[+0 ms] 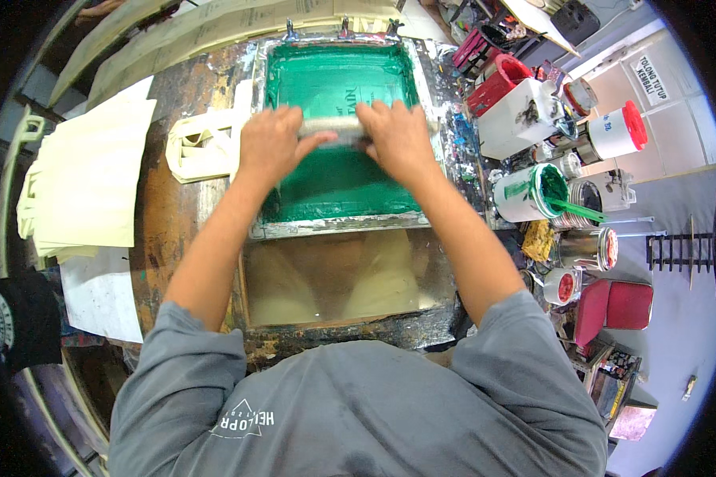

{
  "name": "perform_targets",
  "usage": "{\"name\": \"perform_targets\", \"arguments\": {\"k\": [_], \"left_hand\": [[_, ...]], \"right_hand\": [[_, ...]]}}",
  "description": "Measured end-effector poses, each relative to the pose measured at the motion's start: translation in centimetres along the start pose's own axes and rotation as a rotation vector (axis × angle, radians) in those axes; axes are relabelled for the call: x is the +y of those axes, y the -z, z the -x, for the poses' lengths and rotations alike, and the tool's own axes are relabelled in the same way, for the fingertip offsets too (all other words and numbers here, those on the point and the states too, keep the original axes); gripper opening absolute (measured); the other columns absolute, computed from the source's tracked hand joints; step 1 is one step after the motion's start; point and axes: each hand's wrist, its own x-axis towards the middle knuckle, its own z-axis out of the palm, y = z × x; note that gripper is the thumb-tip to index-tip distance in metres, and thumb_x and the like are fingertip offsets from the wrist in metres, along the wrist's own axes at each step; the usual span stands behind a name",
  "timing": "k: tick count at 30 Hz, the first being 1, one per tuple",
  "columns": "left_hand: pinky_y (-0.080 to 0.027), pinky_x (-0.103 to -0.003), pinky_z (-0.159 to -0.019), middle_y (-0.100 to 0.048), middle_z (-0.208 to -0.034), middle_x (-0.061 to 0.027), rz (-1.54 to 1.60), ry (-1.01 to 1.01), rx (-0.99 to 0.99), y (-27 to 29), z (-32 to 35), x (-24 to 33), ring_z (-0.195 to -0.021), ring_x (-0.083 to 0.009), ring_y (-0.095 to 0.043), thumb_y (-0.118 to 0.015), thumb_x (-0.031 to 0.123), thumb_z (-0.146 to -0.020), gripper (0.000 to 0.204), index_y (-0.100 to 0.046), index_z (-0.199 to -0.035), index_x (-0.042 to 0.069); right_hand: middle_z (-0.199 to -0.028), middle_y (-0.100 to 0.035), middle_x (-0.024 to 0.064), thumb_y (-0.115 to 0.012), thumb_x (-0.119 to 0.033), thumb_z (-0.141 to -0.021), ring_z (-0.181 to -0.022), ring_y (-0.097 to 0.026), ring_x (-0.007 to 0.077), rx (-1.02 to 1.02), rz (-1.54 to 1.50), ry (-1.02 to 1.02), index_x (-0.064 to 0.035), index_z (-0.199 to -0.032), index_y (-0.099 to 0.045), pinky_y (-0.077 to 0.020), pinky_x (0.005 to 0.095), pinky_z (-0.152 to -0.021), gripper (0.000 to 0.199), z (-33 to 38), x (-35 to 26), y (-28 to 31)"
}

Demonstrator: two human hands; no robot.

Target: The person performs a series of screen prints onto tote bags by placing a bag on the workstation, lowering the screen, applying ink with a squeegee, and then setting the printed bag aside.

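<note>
My left hand [272, 143] and my right hand [399, 141] are both closed round the handle of a squeegee [330, 126], one towards each end. The squeegee lies crosswise over the upper middle of a screen printing frame [342, 226]. Its mesh [334, 187] is coated with wet green ink, and faint printed lettering shows beyond my hands. Motion blurs the fingers and handle somewhat. Hinge clamps [345, 29] hold the frame's far edge. From under its left side sticks out part of a cream fabric bag [203, 143] with handles.
A stack of cream bags [91, 171] lies at the left. On the right stand a white ink bucket [525, 195] with a green spatula [577, 210], a white jerrycan [517, 119], a red container [501, 83] and several tins. Close to me is a glossy panel [342, 278].
</note>
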Motion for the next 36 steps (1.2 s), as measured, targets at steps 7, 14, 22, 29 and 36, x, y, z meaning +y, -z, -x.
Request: {"name": "perform_targets", "arguments": {"k": [7, 14, 22, 29, 36], "left_hand": [[-0.052, -0.045, -0.068, -0.065, -0.081, -0.01, 0.093, 0.068, -0.146, 6.2, 4.8, 5.1, -0.077, -0.0303, -0.066, -0.083, 0.062, -0.081, 0.06, -0.066, -0.086, 0.005], [-0.039, -0.054, -0.106, -0.061, -0.122, -0.0133, 0.215, 0.255, 0.05, 8.0, 13.4, 3.5, -0.115, -0.0332, -0.056, -0.089, 0.057, -0.076, 0.09, -0.062, -0.147, 0.009], [-0.037, -0.04, -0.092, -0.064, -0.084, -0.001, 0.321, 0.511, -0.058, 8.2, 16.0, 1.7, -0.087, -0.0225, -0.055, -0.095, 0.049, -0.069, 0.079, -0.076, -0.135, 0.011], [-0.049, -0.045, -0.097, -0.068, -0.114, -0.0215, 0.879, 0.656, 0.427, 9.3, 8.2, 1.3, -0.106, -0.0306, -0.064, -0.084, 0.038, -0.093, 0.075, -0.057, -0.147, -0.007], [-0.047, -0.049, -0.097, -0.065, -0.111, -0.022, -0.002, 0.696, -0.005, 2.7, 14.2, -0.1, -0.104, -0.0385, -0.062, -0.078, 0.033, -0.097, 0.051, -0.064, -0.126, -0.006]], "right_hand": [[-0.102, -0.067, 0.0051, -0.09, -0.029, -0.076, -0.099, -0.065, 0.0299, -0.103, -0.096, -0.029, -0.0155, -0.117, -0.062, -0.0438, 0.0475, -0.082, 0.052, 6.6, -3.6, 3.5], [-0.104, -0.062, 0.008, -0.088, -0.036, -0.079, -0.101, -0.059, 0.0302, 0.007, -0.095, -0.047, -0.0114, -0.117, -0.064, -0.0412, 0.0481, -0.09, 0.051, 9.7, -5.9, 4.6], [-0.103, -0.06, 0.0116, -0.075, -0.055, -0.092, -0.102, -0.055, 0.0311, 0.036, -0.162, -0.078, -0.0076, -0.115, -0.068, -0.0382, 0.0518, -0.094, 0.053, 9.6, -6.3, 8.0], [-0.079, -0.057, 0.0068, -0.073, -0.055, -0.092, -0.08, -0.059, 0.0305, 0.464, 0.022, -0.011, -0.0098, -0.096, -0.067, -0.0397, 0.0454, -0.084, 0.046, -2.3, -1.2, 16.3], [-0.067, -0.059, 0.0084, -0.055, -0.067, -0.102, -0.066, -0.057, 0.0258, 0.513, -0.015, -0.022, -0.0093, -0.076, -0.061, -0.0444, 0.0448, -0.072, 0.064, -7.6, 1.3, 19.3]]}}
